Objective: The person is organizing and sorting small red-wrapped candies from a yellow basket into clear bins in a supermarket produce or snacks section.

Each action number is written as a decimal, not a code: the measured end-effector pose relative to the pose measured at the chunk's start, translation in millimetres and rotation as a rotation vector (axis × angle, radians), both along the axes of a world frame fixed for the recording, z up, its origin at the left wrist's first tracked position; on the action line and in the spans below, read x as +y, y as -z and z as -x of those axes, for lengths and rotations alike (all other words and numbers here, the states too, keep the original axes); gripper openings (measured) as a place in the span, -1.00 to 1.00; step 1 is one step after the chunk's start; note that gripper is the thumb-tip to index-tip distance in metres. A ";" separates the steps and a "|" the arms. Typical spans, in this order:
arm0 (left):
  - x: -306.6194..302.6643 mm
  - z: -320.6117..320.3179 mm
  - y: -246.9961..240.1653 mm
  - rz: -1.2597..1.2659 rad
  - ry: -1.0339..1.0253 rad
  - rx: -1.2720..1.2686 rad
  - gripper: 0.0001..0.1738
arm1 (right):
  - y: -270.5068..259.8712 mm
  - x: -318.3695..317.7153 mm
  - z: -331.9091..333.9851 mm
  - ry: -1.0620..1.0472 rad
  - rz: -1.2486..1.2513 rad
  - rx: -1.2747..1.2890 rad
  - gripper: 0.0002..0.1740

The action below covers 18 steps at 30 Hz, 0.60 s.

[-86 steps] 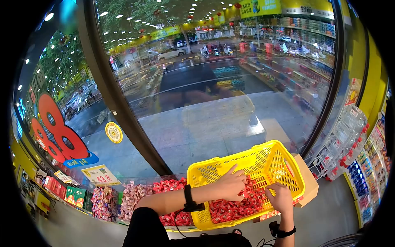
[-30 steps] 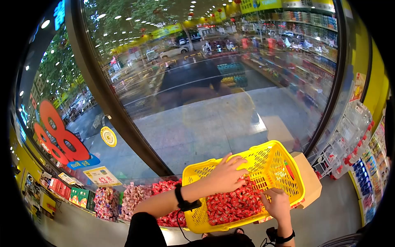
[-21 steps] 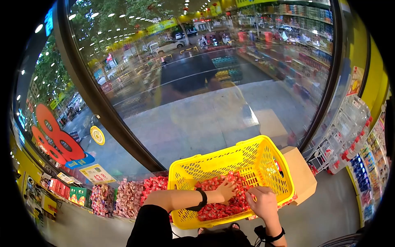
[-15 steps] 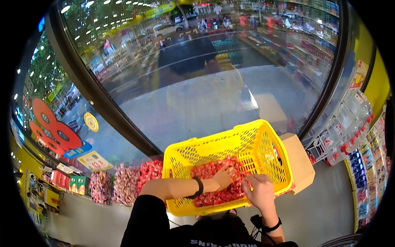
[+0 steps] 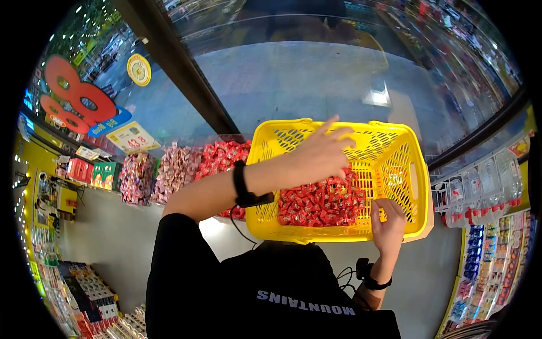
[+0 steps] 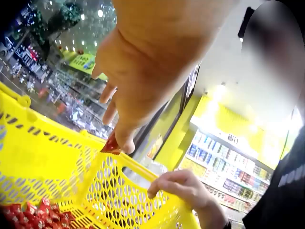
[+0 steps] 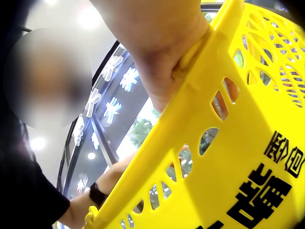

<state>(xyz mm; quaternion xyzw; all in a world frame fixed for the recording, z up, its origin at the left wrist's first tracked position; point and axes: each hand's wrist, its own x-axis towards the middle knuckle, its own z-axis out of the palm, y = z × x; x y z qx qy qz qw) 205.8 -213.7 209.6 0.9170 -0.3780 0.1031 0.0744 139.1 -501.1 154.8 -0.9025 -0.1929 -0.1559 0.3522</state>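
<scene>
My left hand (image 5: 322, 152) is over the yellow shopping basket (image 5: 415, 144), fingers spread and pointing right. In the left wrist view a red wrapped candy (image 6: 112, 144) shows held against the lowest digit, well above the pile. Many more red wrapped candies (image 5: 319, 203) lie heaped in the basket's left and middle part. My right hand (image 5: 389, 223) is at the basket's front right corner, loosely curled with nothing visible in it. Its wrist lies against the yellow rim (image 7: 159, 119), which hides the fingers in the right wrist view.
Clear bins of wrapped candies (image 5: 175, 169) stand left of the basket. A price sign (image 5: 132, 138) rises behind them, before the large window (image 5: 293, 79). A wire rack of clear jars (image 5: 485, 183) and stocked shelves (image 5: 491, 265) stand to the right.
My left hand first hovered over the basket, dipped onto the candy pile, and has now risen with a candy. My right hand stayed near the front right corner. The head view has tilted down.
</scene>
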 end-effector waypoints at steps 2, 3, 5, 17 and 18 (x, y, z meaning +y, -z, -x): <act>46.2 23.0 -37.1 0.174 -0.144 -0.091 -0.70 | -2.1 3.7 -0.4 0.010 -0.006 -0.022 -0.91; 71.4 35.2 -45.2 0.259 -0.220 -0.139 -0.70 | -3.4 5.3 -0.4 0.018 -0.006 -0.009 -0.92; 122.5 55.6 -39.1 0.288 -0.383 -0.209 -0.70 | -5.0 6.8 -0.9 0.039 -0.002 0.015 -0.93; 230.0 79.4 142.7 0.286 -0.753 -0.175 -0.68 | -0.6 6.2 -6.8 0.144 0.181 0.104 -0.87; 232.3 79.2 148.0 0.274 -0.768 -0.151 -0.65 | -2.2 8.4 -5.7 0.166 0.191 0.137 -0.86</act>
